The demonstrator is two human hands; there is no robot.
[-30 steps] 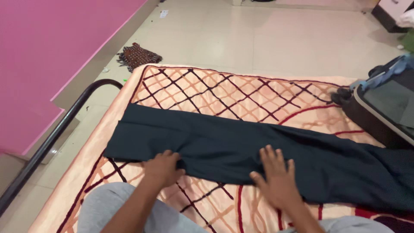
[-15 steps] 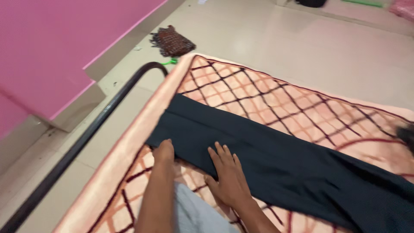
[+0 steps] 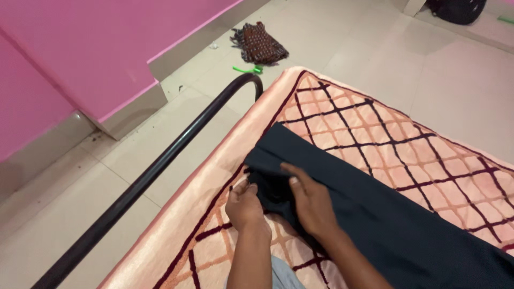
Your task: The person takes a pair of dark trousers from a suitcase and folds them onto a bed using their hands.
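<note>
Both hands have slid along the dark trousers [image 3: 385,214] to their end near the bed's corner, closer together than a moment ago.

Left hand [image 3: 245,203] curls at the near corner of the cloth, fingers pinching its edge; right hand [image 3: 311,199] lies open and flat on the fabric just beside it, fingers spread toward the hem. The trousers stretch away to the right across the peach bedspread [image 3: 369,128] with its dark lattice. A black metal rail [image 3: 160,163] runs along the bed's left side. Beyond, on the tiled floor [image 3: 375,43], a small brown woven mat [image 3: 259,44] lies near the pink wall [image 3: 96,48].
</note>
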